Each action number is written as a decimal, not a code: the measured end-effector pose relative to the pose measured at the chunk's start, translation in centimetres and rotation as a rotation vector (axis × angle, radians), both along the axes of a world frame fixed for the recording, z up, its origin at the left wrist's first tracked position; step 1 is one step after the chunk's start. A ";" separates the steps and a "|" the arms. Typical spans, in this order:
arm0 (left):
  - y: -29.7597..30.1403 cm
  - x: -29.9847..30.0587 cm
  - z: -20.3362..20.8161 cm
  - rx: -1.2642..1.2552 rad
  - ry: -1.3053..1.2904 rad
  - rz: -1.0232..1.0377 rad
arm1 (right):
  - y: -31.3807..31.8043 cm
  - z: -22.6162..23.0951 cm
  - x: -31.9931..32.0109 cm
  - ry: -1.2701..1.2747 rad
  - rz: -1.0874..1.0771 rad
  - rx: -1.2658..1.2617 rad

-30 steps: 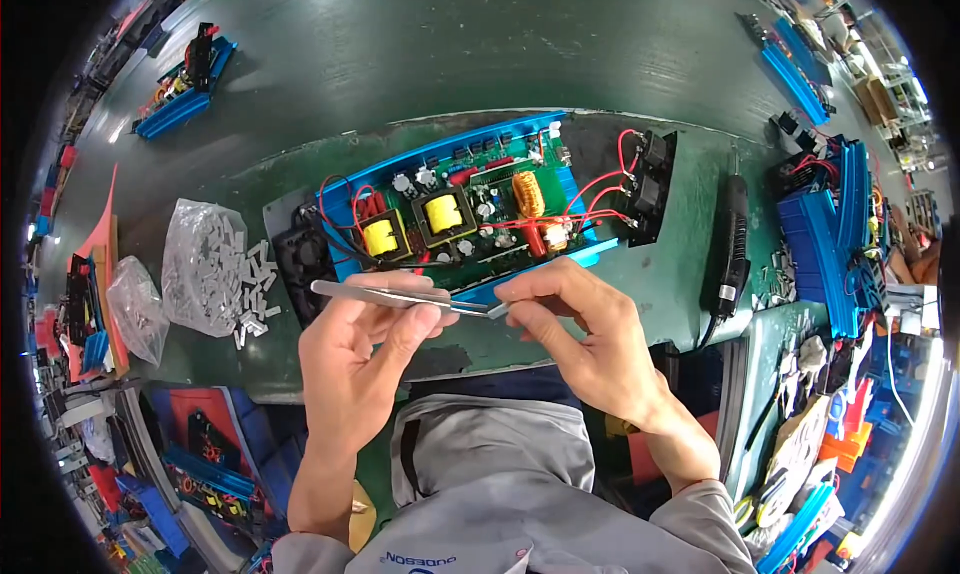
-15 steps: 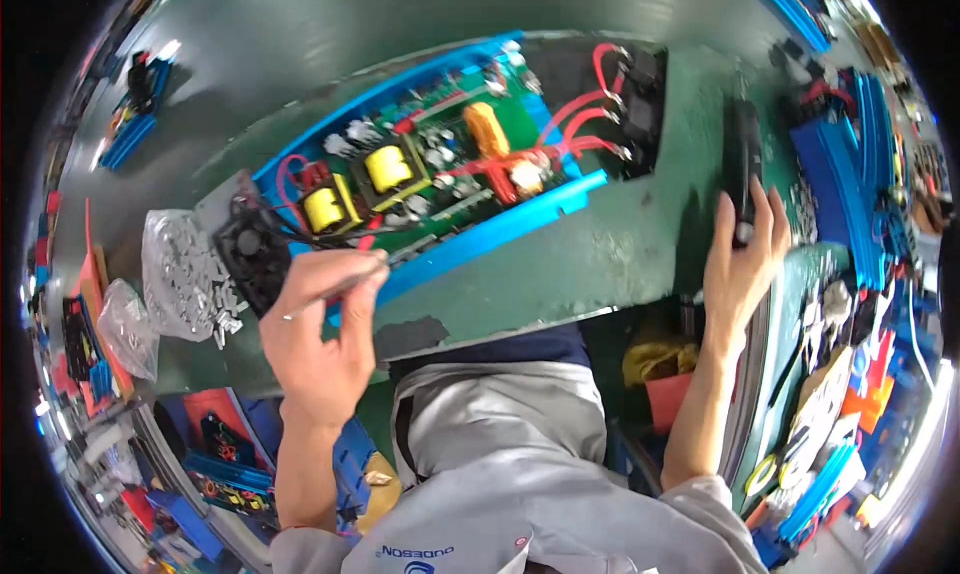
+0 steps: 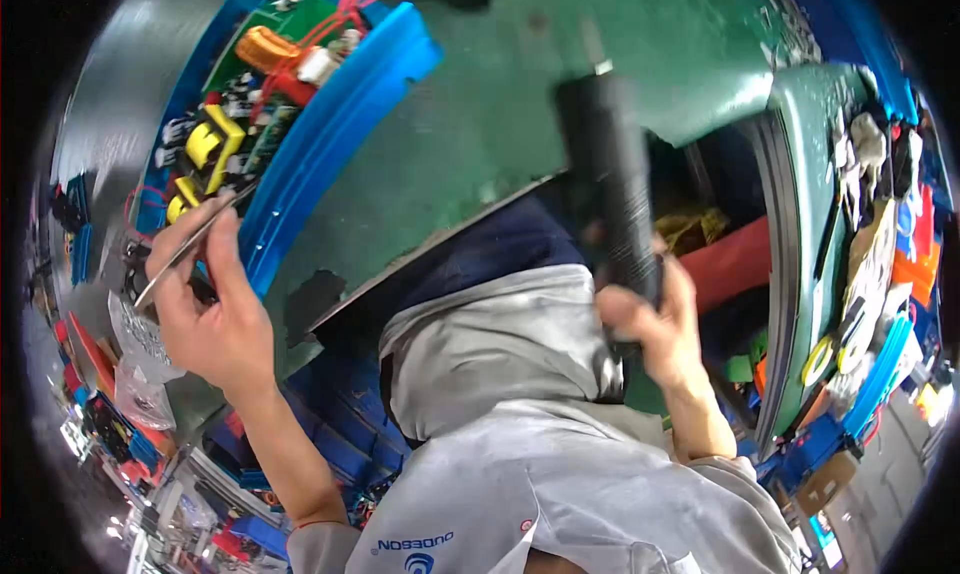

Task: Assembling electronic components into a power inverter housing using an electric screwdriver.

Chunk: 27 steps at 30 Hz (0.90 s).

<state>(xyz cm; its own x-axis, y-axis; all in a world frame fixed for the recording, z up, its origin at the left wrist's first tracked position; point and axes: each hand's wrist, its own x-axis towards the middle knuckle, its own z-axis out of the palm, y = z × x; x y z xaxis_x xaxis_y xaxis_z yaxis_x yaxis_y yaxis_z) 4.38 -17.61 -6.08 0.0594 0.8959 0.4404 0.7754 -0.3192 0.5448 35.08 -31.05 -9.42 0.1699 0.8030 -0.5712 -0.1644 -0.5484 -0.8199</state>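
My left hand (image 3: 225,319) is closed round slim metal tweezers (image 3: 185,249), their one end near the blue housing's near wall. The blue metal housing (image 3: 340,149) lies at the upper left, holding a green circuit board (image 3: 290,19) with yellow-wound transformers (image 3: 212,144), an orange coil (image 3: 265,49) and red wires (image 3: 345,14). In my right hand (image 3: 655,324) a black electric screwdriver (image 3: 612,174) is gripped by its lower end, blurred by motion. It stands over the table's front edge, its thin bit pointing away from me and touching nothing.
A green table (image 3: 470,114) spreads in front, its front edge close to my lap. Clear plastic bags (image 3: 145,394) lie at the left. Right of the screwdriver, a red thing (image 3: 730,264) sits below table level. Yellow-handled scissors (image 3: 818,359) and blue rails (image 3: 880,374) lie farther right.
My right hand has lifted the screwdriver off the table and brought it toward my lap. The view has turned, so the housing shows farther left. The tweezers stay in my left hand.
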 end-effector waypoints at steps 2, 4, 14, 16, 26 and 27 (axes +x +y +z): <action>0.0 -0.2 -0.2 0.016 -0.001 0.034 | -0.7 -0.5 -1.1 0.046 0.309 -0.051; 0.2 -0.5 -0.5 0.011 0.000 0.022 | -0.1 0.3 -3.4 -0.050 0.448 0.087; 0.1 -0.4 -0.8 0.035 0.008 -0.009 | 0.9 -0.7 -6.1 -0.180 0.558 0.271; 0.1 -0.4 -0.8 0.031 0.007 -0.008 | 0.9 -0.8 -6.1 -0.198 0.555 0.296; 0.7 0.0 -1.0 0.024 -0.019 0.009 | 2.1 -0.6 -5.9 -0.254 0.550 0.347; 0.6 0.1 -0.9 0.029 -0.018 0.015 | 2.5 -0.1 -5.8 -0.253 0.555 0.352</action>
